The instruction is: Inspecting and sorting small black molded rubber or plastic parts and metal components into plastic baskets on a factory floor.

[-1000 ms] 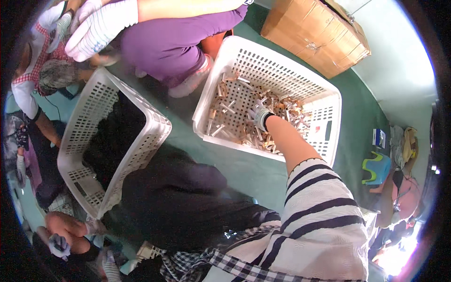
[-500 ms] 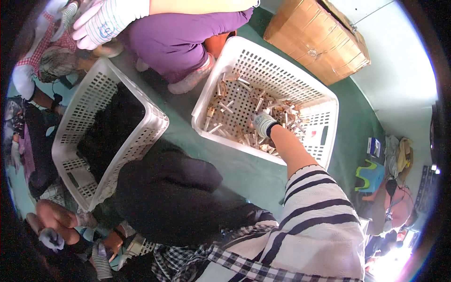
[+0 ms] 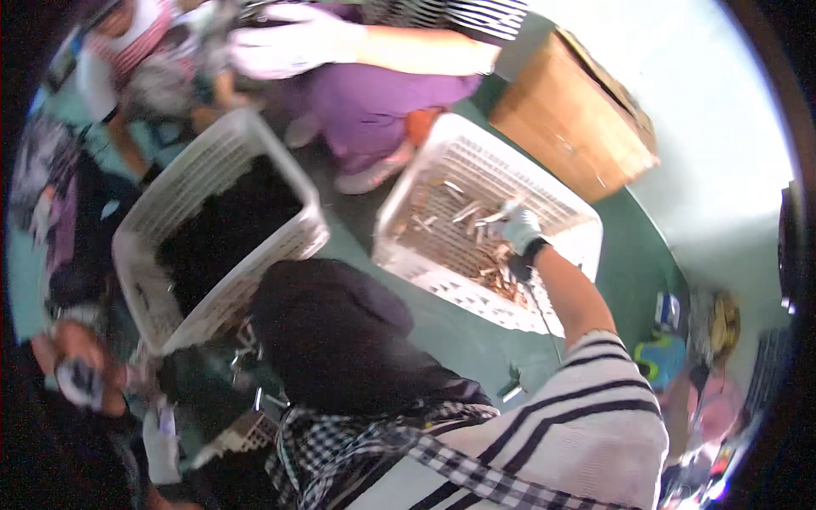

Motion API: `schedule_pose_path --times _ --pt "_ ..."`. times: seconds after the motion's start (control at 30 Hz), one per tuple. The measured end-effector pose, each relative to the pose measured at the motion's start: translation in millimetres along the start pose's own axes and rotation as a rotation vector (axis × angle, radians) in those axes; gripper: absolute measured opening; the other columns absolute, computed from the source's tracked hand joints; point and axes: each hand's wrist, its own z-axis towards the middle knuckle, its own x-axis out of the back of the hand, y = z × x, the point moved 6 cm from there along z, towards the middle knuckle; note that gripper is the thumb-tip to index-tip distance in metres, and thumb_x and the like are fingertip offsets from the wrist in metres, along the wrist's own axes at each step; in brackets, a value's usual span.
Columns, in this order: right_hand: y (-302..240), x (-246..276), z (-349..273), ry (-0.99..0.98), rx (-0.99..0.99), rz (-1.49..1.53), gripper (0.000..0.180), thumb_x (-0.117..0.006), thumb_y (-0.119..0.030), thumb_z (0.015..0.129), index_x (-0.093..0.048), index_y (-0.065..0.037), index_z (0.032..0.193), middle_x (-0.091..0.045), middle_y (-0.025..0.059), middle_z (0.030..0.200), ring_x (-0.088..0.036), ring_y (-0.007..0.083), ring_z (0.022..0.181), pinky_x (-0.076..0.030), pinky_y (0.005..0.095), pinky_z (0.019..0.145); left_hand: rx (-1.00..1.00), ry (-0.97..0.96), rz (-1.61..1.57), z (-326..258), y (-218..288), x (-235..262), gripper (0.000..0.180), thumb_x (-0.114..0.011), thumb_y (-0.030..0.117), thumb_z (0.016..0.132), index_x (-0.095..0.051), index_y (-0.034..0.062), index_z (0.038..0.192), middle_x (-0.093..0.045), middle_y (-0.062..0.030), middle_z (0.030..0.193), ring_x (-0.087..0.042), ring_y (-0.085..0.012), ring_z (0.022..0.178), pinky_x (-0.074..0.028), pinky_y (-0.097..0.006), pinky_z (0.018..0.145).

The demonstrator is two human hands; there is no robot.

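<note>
My right hand (image 3: 518, 228), in a white glove with a dark cuff, reaches from a striped sleeve into the right white plastic basket (image 3: 568, 223). The basket holds several pale and tan sticks (image 3: 450, 223). The glove's fingers are curled, and a few sticks poke out at its left side. A pale gloved shape at the lower left (image 3: 160, 442) may be my left hand, but it is too blurred to read. A dark bundle (image 3: 331, 336) and checked cloth (image 3: 340, 450) lie between the two.
A second white basket (image 3: 170, 223) on the left holds dark things. Another person in purple (image 3: 374, 106) crouches beyond the baskets with a white-gloved hand (image 3: 289, 42). A cardboard box (image 3: 569, 119) stands at the back right on green floor (image 3: 459, 331). Another hand (image 3: 76, 374) is at the far left.
My right hand has shifted within the right basket and curled over the sticks. The view has swung, so both baskets now sit lower in it.
</note>
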Motion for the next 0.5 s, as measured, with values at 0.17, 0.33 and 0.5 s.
schedule_pose_path --times 0.17,0.33,0.5 --pt "-104 -6 -35 -0.339 0.626 0.171 0.014 -0.062 -0.016 0.081 -0.059 -0.009 0.092 -0.057 -0.0005 0.087 -0.053 0.0140 0.073 -0.046 0.0297 0.063 -0.065 -0.035 0.437 -49 49 -21 0.038 -0.055 0.021 0.093 -0.057 -0.0032 0.122 -0.064 -0.0098 0.099 -0.059 -0.0160 0.086 -0.048 -0.029 0.078" --pt "-206 -75 -140 -0.392 1.096 -0.222 0.021 -0.061 -0.012 0.084 -0.059 -0.004 0.104 -0.059 0.0030 0.092 -0.055 0.0137 0.079 -0.048 0.0300 0.071 0.090 0.051 0.096 -63 57 -15 0.037 -0.056 0.024 0.093 -0.056 -0.0007 0.120 -0.062 -0.0056 0.086 -0.057 -0.0118 0.070 -0.048 -0.026 0.065" --pt "-261 -184 -306 -0.563 1.250 -0.214 0.040 -0.071 -0.016 0.080 -0.053 -0.002 0.113 -0.059 0.0054 0.092 -0.057 0.0138 0.070 -0.051 0.0268 0.063 0.090 0.054 0.084 -71 58 -5 0.038 -0.057 0.026 0.093 -0.056 -0.0006 0.120 -0.061 -0.0040 0.082 -0.056 -0.0108 0.068 -0.047 -0.025 0.063"
